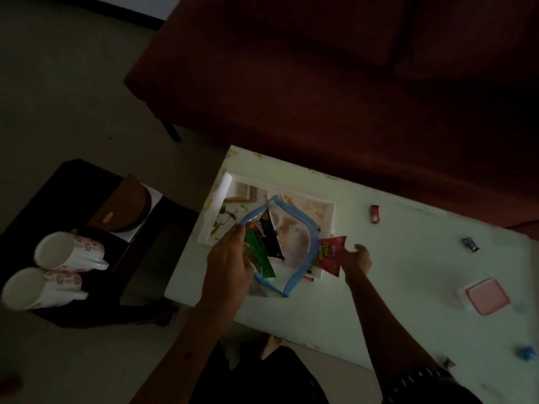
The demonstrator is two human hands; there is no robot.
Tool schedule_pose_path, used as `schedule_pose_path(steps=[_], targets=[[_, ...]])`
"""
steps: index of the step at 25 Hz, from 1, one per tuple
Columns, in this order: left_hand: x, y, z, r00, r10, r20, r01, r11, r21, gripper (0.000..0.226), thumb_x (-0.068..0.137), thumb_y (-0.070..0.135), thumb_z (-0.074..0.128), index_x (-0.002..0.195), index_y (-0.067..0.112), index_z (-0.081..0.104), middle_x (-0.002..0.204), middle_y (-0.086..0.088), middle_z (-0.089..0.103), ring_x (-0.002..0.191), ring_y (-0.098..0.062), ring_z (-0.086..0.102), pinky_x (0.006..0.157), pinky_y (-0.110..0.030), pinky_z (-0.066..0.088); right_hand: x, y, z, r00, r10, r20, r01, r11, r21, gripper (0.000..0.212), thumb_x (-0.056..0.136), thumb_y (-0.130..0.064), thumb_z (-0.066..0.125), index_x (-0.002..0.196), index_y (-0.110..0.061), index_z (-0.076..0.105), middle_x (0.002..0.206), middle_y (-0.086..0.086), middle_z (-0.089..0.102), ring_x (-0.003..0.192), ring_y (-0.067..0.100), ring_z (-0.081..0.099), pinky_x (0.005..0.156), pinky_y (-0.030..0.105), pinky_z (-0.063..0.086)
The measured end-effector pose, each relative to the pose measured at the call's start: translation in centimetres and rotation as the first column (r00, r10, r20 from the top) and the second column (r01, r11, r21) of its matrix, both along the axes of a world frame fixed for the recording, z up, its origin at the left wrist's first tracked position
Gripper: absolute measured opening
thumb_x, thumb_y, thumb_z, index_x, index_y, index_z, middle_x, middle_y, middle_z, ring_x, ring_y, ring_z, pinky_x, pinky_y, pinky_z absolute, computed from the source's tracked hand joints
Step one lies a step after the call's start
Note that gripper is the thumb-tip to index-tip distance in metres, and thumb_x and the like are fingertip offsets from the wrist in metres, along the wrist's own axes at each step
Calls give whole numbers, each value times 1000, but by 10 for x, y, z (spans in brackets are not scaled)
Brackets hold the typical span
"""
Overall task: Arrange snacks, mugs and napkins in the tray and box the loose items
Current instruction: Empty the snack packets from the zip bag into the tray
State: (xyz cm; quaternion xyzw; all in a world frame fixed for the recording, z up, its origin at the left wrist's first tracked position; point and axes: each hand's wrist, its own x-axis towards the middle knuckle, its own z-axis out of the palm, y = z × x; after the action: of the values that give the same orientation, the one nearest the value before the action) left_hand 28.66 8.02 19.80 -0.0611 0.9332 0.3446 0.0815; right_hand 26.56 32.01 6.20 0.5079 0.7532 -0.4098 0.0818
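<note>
A clear zip bag with a blue rim [294,252] stands open over the white tray [328,211] on the pale table. Inside it lean a black snack packet [269,234] and a green snack packet [258,259]. My left hand [230,262] pinches the bag's left rim beside the green packet. My right hand [357,258] holds a pink-red snack packet [331,253] against the bag's right side, over the tray's near corner. Two white floral mugs [68,252] [38,288] lie on their sides on the dark stool at left.
A brown napkin holder [125,208] sits on the dark stool [73,182]. On the table [408,258] lie a small red toy [375,213], a small blue wrapper [470,244], a pink-lidded box [485,295] and a blue item [526,352]. A dark red sofa [320,83] runs behind.
</note>
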Motion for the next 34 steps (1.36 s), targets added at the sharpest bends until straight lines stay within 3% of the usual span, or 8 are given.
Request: schedule_pose_path(steps=[2, 4, 8, 10, 13, 22, 27, 34], targets=[[3, 5, 1, 1000, -4, 22, 4, 1000, -3, 54, 82, 2, 59, 133, 5, 42, 136, -16, 51, 129, -26, 45, 109, -36, 35, -3, -5, 44, 935, -41, -351, 101, 983, 152, 29, 88, -18, 60, 115, -7, 58, 110, 19, 67, 98, 32, 64, 79, 30, 47], [7, 8, 4, 999, -31, 12, 31, 1000, 4, 54, 83, 7, 60, 133, 6, 42, 137, -14, 51, 129, -24, 44, 108, -32, 34, 1, -25, 84, 825, 160, -541, -45, 975, 220, 12, 87, -24, 56, 93, -18, 65, 83, 6, 72, 73, 22, 68, 63, 23, 49], [16, 13, 10, 996, -83, -23, 84, 996, 29, 53, 84, 9, 61, 134, 8, 43, 138, -11, 50, 130, -21, 44, 110, -35, 37, -9, -79, 92, 725, 684, -76, -683, 729, 48, 31, 83, -44, 64, 68, -18, 58, 56, -11, 54, 50, 6, 53, 42, 7, 35], [20, 16, 11, 994, -100, -39, 101, 994, 31, 52, 84, 5, 59, 134, 7, 43, 138, -11, 51, 129, -21, 45, 109, -35, 38, -21, -93, 74, 681, 727, 89, -724, 687, -63, 40, 82, -46, 64, 92, -7, 60, 79, 0, 61, 74, 14, 59, 64, 17, 43], [25, 21, 11, 991, -110, -79, 112, 994, 13, 45, 87, 4, 54, 131, 4, 45, 135, -14, 53, 127, -22, 48, 108, -29, 36, -27, -103, 56, 659, 727, 192, -747, 664, 47, 43, 86, -41, 61, 108, -4, 58, 105, 11, 65, 100, 26, 62, 85, 33, 48], [9, 16, 13, 988, -80, -129, 67, 992, -104, 47, 70, -5, 71, 115, -7, 57, 111, -28, 65, 102, -40, 64, 89, -45, 51, -13, -63, 167, 676, 733, 71, -728, 651, 215, 29, 78, -36, 66, 84, -8, 66, 82, 13, 68, 72, 29, 64, 54, 27, 41], [-8, 3, 13, 994, 76, -84, -84, 992, -96, 47, 82, 1, 59, 128, -2, 47, 128, -24, 56, 122, -36, 51, 101, -42, 42, -15, 4, 214, 811, 374, -450, -408, 912, 23, 15, 75, -28, 75, 80, -15, 70, 79, 15, 73, 75, 33, 70, 75, 53, 58], [-25, -4, 19, 994, 56, -90, -64, 994, -89, 47, 75, 5, 67, 121, 1, 54, 118, -21, 63, 112, -34, 59, 91, -40, 49, -57, 7, 94, 920, -88, -383, 23, 985, -171, 23, 79, -20, 72, 91, -1, 68, 88, 20, 69, 87, 34, 68, 79, 41, 55]])
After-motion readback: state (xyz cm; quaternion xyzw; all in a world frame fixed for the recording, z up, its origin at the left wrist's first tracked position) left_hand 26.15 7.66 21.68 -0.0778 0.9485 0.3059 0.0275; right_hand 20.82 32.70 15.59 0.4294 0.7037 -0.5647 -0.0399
